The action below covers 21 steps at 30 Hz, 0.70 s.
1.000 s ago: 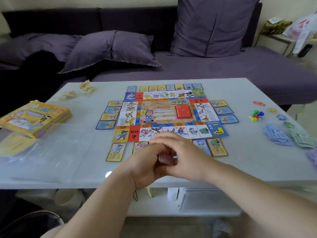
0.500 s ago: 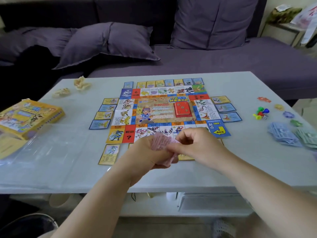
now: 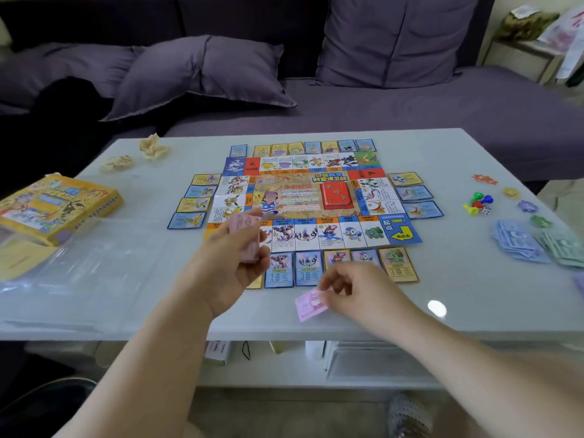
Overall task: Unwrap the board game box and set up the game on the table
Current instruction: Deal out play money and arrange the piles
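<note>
1. Left hand: grips pink note stack, raised.
2. Right hand: now parted from left, pinches single pink note down at counter.
3. Game board: laid out just beyond both hands; money-dealing apparently begun.

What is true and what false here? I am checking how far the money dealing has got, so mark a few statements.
1. The left hand holds a stack of pink notes. True.
2. The right hand pinches a blue note. False: it pinches a single pink note.
3. The game box lies right of the board. False: it lies left of it.
4. The pawns stand right of the board. True.
</note>
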{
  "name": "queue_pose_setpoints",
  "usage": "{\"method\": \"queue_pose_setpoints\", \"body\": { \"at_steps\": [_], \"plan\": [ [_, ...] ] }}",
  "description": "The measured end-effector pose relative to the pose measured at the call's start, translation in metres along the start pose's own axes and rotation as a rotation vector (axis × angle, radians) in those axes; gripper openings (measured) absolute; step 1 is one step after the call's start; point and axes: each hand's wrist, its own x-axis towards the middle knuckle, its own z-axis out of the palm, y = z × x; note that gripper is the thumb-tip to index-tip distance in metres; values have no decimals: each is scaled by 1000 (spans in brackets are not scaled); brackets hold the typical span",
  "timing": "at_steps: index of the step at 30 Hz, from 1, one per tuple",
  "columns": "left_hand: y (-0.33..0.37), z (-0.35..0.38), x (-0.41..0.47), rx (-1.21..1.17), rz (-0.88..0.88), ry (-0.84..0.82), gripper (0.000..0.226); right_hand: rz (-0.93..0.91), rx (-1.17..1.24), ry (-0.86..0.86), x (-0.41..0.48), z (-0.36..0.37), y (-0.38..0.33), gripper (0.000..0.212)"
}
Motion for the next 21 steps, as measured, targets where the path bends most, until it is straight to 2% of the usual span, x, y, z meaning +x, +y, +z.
{"method": "queue_pose_setpoints", "body": {
  "at_steps": [4, 8, 14, 16, 18, 21],
  "plan": [
    [2, -2, -2, -185, -55, 14, 16, 19, -101, 70, 0, 12, 1, 7],
    [1, -2, -4, -257, -93, -7, 21, 12, -155, 90, -1, 20, 1, 7],
    [-3, -3, -3, -170, -36, -47, 23, -27, -262, 121, 2, 20, -4, 16],
    [-6, 0, -1, -117, -18, -81, 20, -60, -135, 187, 3, 14, -7, 14],
    [-10, 6, 2, -90, -11, -105, 17, -76, 127, 258, 6, 4, -11, 12],
    [-17, 26, 9, -29, -17, -124, 14, -25, 478, 235, 12, -13, -18, 18]
  ]
}}
